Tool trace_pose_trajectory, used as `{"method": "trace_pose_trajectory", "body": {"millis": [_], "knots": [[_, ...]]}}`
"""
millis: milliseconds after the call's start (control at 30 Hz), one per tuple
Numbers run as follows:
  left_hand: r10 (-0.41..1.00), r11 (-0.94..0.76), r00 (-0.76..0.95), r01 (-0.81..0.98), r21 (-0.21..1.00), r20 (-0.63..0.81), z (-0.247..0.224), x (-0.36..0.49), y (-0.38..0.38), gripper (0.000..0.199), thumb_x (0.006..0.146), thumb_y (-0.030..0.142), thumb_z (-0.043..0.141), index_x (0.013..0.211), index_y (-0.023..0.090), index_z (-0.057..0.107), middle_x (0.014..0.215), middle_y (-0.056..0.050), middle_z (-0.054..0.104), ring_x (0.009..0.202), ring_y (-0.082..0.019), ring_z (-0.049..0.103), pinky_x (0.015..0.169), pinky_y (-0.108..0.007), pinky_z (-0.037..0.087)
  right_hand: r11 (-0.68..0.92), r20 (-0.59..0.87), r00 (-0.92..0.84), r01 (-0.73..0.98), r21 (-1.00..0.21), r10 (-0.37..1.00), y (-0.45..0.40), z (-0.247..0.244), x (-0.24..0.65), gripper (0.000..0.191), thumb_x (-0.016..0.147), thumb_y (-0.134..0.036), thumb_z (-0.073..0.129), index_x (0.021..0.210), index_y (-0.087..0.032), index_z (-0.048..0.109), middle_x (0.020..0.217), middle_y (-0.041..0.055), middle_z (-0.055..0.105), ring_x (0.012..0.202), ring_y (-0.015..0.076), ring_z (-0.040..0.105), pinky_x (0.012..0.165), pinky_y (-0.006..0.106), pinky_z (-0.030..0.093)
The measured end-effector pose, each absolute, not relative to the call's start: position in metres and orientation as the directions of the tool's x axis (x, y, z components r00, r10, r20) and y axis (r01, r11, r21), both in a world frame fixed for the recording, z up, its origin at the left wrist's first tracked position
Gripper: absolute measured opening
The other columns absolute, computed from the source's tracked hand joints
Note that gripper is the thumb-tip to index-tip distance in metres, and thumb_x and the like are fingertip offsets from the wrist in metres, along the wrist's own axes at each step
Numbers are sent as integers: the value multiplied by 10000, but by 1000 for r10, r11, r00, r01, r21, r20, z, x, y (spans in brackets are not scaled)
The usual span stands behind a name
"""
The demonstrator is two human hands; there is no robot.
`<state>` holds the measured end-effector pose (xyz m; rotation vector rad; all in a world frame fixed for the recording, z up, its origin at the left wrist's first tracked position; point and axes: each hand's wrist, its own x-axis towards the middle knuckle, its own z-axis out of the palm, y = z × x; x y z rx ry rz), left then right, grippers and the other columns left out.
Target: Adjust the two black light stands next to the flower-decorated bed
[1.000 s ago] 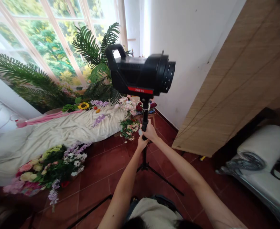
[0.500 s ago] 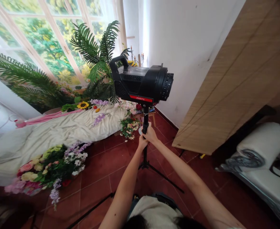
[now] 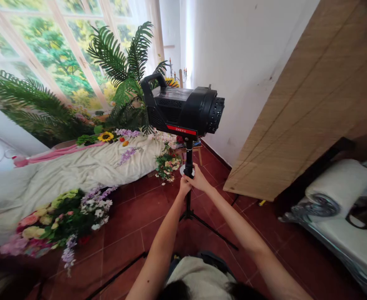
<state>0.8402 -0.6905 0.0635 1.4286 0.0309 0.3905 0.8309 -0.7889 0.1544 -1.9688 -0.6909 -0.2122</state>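
A black studio light [image 3: 174,109] with a top handle and a red label sits on a black light stand [image 3: 188,206], its front pointing right. Below the lamp, my left hand [image 3: 185,186] is closed around the stand's pole. Just above it and to the right, my right hand [image 3: 198,178] grips the same pole by its black collar [image 3: 188,170]. Some fingers of both hands are hidden behind the pole and each other. The stand's legs spread on the red tiled floor [image 3: 124,221].
To the left is a bed [image 3: 86,171] with cream cloth, and a flower arrangement [image 3: 52,221] at its near side. Palm leaves [image 3: 117,62] rise behind the lamp. A wooden panel [image 3: 274,116] leans at right, near a white sofa [image 3: 343,212]. Another thin black leg [image 3: 117,275] crosses the floor.
Both hands stay on the pole, the right one slightly lower against the collar. The whole view has shifted a little, so the lamp appears slightly further left.
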Motion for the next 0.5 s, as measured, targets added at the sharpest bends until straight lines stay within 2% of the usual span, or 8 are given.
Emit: {"method": "trace_pose_trajectory", "body": {"millis": [100, 200, 300, 367, 500], "knots": [[233, 66, 953, -212, 975, 192, 64, 840, -691, 320, 591, 384, 708, 750, 130, 597, 703, -42, 618, 626, -144, 573, 629, -286, 493, -331, 447, 797, 585, -741, 407, -812, 134, 820, 749, 684, -412, 673, 1308, -200, 318, 1260, 124, 448, 1176, 247, 431, 975, 420, 376], [218, 19, 963, -166, 986, 158, 64, 839, -690, 322, 612, 405, 698, 747, 128, 605, 671, -35, 613, 605, -138, 571, 602, -271, 486, -335, 430, 838, 533, -777, 338, -827, 109, 811, 642, 732, -397, 631, 1283, -208, 361, 1249, 117, 459, 1153, 233, 454, 970, 419, 387], [238, -36, 958, -154, 987, 158, 64, 839, -690, 308, 613, 405, 698, 725, 132, 611, 662, -36, 612, 606, -141, 573, 598, -268, 479, -290, 373, 883, 450, -844, 284, -831, 92, 805, 495, 780, -357, 575, 1219, -199, 412, 1137, 99, 545, 1029, 201, 544, 913, 388, 434], [246, -49, 955, -159, 986, 166, 64, 839, -690, 302, 618, 405, 694, 723, 135, 609, 676, -37, 611, 604, -138, 567, 593, -265, 473, -255, 315, 907, 386, -886, 278, -828, 86, 803, 462, 793, -346, 552, 1209, -199, 413, 1035, 76, 597, 907, 179, 592, 835, 356, 471], [254, -53, 947, -190, 980, 198, 63, 840, -691, 306, 626, 404, 689, 761, 144, 603, 729, -35, 612, 617, -127, 551, 609, -260, 462, -270, 267, 941, 318, -909, 209, -824, 86, 799, 392, 819, -384, 503, 1160, -195, 463, 902, 53, 644, 786, 171, 611, 738, 310, 472]]}}
